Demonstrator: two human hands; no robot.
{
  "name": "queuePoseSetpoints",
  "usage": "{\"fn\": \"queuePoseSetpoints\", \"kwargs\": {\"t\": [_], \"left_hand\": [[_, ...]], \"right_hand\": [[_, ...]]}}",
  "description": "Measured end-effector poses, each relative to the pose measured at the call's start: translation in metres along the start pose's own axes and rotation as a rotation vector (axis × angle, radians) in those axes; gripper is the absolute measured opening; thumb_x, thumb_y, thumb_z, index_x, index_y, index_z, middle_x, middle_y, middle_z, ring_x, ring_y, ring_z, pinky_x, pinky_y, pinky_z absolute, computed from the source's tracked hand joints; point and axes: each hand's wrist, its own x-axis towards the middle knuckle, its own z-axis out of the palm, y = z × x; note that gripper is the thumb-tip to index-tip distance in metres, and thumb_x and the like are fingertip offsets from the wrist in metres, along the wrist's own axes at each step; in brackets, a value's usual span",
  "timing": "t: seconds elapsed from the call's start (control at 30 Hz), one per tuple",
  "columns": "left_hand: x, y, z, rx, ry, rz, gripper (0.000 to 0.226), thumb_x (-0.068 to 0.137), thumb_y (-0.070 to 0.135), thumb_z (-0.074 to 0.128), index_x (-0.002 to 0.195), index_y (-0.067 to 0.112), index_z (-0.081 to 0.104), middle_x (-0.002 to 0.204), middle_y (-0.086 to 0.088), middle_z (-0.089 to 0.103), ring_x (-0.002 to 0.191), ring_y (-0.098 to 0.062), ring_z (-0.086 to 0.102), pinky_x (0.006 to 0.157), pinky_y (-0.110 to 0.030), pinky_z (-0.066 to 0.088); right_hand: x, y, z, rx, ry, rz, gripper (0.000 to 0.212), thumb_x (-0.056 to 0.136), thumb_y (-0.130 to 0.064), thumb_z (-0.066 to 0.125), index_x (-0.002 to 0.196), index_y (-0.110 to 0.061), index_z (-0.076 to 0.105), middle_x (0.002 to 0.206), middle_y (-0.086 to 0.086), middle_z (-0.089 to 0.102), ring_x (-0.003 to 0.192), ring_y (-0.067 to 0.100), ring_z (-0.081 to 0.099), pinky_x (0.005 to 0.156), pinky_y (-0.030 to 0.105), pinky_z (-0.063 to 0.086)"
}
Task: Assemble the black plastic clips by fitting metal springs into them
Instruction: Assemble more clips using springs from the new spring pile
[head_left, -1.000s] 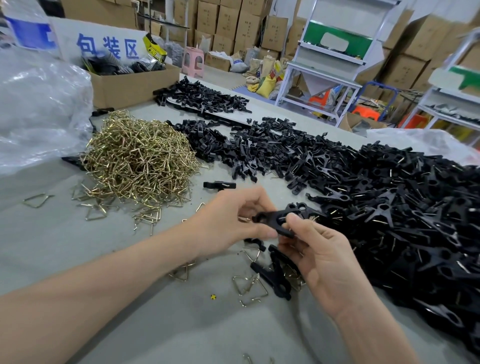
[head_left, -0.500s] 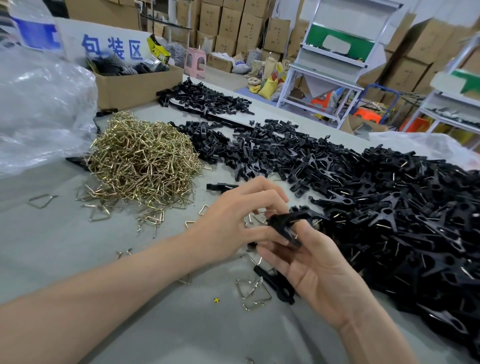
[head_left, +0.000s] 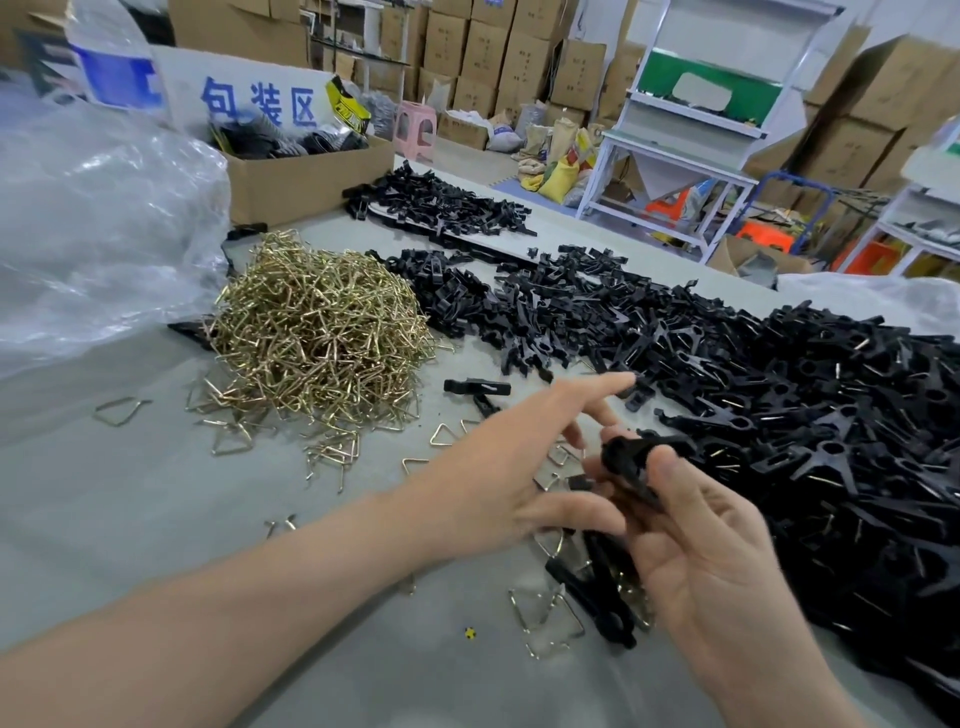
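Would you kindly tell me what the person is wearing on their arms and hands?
Nothing that shows. The left hand and right hand are bare, with no gloves or rings visible, and the nails look short. The left forearm and right forearm are bare too, with no sleeve, watch or wristband in view up to the frame's edge.

Mostly black, gold and grey before you.
The clip (head_left: 631, 460) in your right hand (head_left: 711, 561) is plain matt black, like the whole pile of clips (head_left: 779, 415). Your heap of springs (head_left: 317, 338) shines brassy gold; the loose springs (head_left: 545, 618) nearest you look paler, silvery. The table (head_left: 156, 519) is flat light grey. Behind stand a brown cardboard box (head_left: 306, 182), a white sign (head_left: 260, 104) with blue characters, a pink stool (head_left: 414, 127) and a green panel (head_left: 706, 88).
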Motion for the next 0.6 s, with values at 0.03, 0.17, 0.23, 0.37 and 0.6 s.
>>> {"fn": "queuePoseSetpoints", "kwargs": {"t": [0.03,0.17,0.23,0.37,0.6], "left_hand": [[0.000,-0.002,-0.002,0.039,0.012,-0.026,0.080,0.075,0.076,0.039,0.144,0.038,0.025,0.126,0.015,0.048,0.105,0.002,0.049,0.086,-0.008,0.038],[0.005,-0.019,-0.013,0.330,0.055,-0.262,0.061,0.090,0.060,0.034,0.142,0.028,0.036,0.138,0.008,0.045,0.121,-0.001,0.041,0.105,-0.019,0.032],[0.006,-0.033,-0.019,0.433,0.050,-0.355,0.050,0.096,0.040,0.042,0.144,0.026,0.035,0.146,0.006,0.038,0.130,-0.007,0.038,0.107,-0.021,0.025],[0.004,-0.055,-0.022,0.489,0.053,-0.424,0.053,0.098,0.020,0.046,0.147,0.027,0.030,0.154,0.004,0.027,0.141,-0.014,0.026,0.114,-0.026,0.014],[0.007,-0.057,-0.017,0.541,-0.035,-0.494,0.064,0.095,0.005,0.041,0.145,0.043,0.029,0.159,-0.001,0.017,0.146,-0.024,0.016,0.118,-0.039,0.012]], "right_hand": [[0.001,0.000,0.000,0.004,0.020,-0.015,0.055,0.042,-0.042,0.092,0.080,-0.005,0.077,0.084,0.016,0.073,0.076,0.020,0.069,0.076,0.028,0.058],[0.003,0.000,-0.001,0.004,0.128,-0.058,0.018,0.066,-0.022,0.064,0.067,-0.009,0.077,0.075,0.012,0.072,0.067,0.016,0.067,0.068,0.021,0.057],[0.003,-0.002,-0.002,-0.069,0.161,-0.094,0.018,0.061,-0.025,0.067,0.070,-0.011,0.076,0.077,0.012,0.072,0.067,0.015,0.065,0.067,0.021,0.057],[-0.003,-0.015,0.000,-0.291,0.224,-0.235,0.039,0.058,-0.025,0.075,0.097,-0.024,0.074,0.088,0.003,0.073,0.059,0.013,0.064,0.053,0.019,0.053],[0.001,-0.049,-0.034,-0.795,0.659,-0.560,0.097,0.083,-0.022,0.072,0.145,-0.054,0.004,0.161,0.002,0.002,0.143,0.015,0.026,0.113,0.039,0.026]]}}
